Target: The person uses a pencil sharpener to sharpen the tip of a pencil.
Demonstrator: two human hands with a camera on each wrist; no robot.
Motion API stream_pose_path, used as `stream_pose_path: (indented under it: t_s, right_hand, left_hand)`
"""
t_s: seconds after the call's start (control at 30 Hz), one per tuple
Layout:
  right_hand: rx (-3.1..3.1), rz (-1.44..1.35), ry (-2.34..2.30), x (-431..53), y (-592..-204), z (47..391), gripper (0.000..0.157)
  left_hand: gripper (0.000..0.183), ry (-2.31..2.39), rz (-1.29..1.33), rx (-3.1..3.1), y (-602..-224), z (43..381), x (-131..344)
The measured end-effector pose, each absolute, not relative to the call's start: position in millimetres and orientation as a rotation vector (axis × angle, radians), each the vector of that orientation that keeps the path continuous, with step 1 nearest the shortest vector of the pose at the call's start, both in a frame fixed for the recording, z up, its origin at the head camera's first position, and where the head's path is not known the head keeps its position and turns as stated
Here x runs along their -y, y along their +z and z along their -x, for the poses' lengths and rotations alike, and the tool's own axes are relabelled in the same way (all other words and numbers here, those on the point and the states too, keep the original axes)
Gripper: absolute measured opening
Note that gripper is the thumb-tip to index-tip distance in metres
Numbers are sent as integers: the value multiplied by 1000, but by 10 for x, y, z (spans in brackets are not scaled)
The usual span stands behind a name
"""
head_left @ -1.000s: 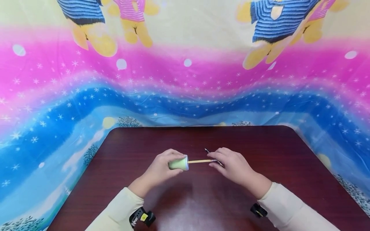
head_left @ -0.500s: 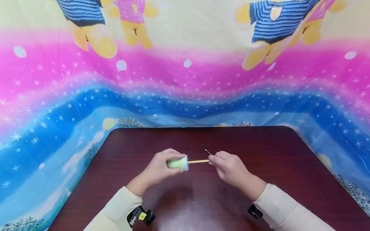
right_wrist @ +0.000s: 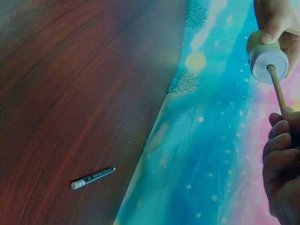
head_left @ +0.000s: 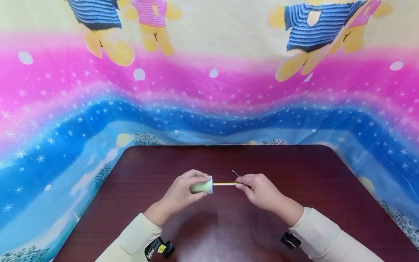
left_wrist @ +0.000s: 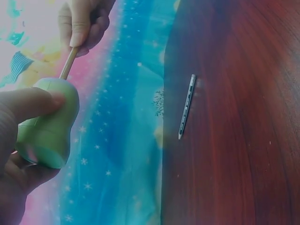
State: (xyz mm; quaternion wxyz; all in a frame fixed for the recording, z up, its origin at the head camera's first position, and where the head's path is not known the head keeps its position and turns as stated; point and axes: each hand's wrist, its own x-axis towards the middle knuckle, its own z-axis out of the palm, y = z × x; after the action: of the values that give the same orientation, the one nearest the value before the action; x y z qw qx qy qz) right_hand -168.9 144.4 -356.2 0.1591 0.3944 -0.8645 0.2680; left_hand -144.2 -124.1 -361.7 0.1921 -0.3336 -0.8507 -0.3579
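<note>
In the head view my left hand point(head_left: 181, 191) grips a pale green pencil sharpener point(head_left: 202, 186), waisted in shape and lying sideways, with its light-coloured end facing right. A yellow pencil point(head_left: 224, 184) has one end in the hole of that end face, seen in the right wrist view. My right hand point(head_left: 258, 189) pinches the pencil's other end between thumb and fingers, which hide that end. A second, dark patterned pencil point(left_wrist: 187, 107) lies on the table, untouched. In the head view my right hand covers part of it.
The dark red wooden table point(head_left: 183, 160) has rounded far corners. A patterned cloth point(head_left: 209, 120) hangs behind it and along both sides. Black wrist cameras point(head_left: 159, 248) sit at both cuffs.
My right hand's fingers have gone from spread at the yellow pencil's end to a curled grip, then a flatter pinch. My left hand and the sharpener stay nearly in place.
</note>
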Motion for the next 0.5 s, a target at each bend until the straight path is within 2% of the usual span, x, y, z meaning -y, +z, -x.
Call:
stream_pose_path:
  t_s: [0.23, 0.5]
  right_hand:
    - [2799, -1018, 1049, -1436, -3459, 1721, 13]
    - [2999, -725, 1826, -1463, -3483, 1782, 16]
  left_hand:
    - [42, -798, 992, 2270, -3656, 1463, 1236]
    - [45, -689, 1062, 2153, -3694, 1486, 1217]
